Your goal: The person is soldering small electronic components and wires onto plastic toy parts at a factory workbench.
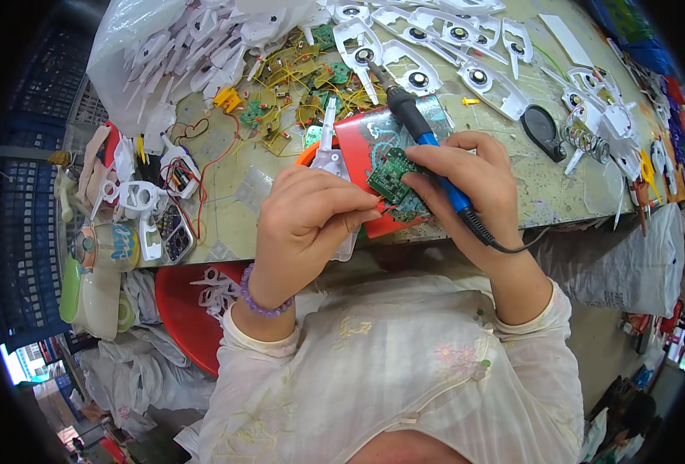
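Observation:
My right hand (478,182) holds a small green circuit board (389,181) by its edge, between thumb and forefinger. The same hand keeps a soldering iron (413,116) across its palm, its blue grip under the fingers and its metal tip pointing away to the upper left. Closed in a pinch, my left hand (304,213) meets the board's lower left edge, where short red and yellow wires (383,206) show at the fingertips. Beneath both hands lies a red work plate (350,133) with a grey, solder-spotted surface. A white plastic part (328,156) stands beside the left hand.
A heap of wired green boards (296,85) lies beyond my hands. White plastic housings (478,77) cover the far table, with more in a clear bag (137,58). A black oval ring (542,130) and coiled iron stand (586,143) sit right; a red basin (180,309) is below left.

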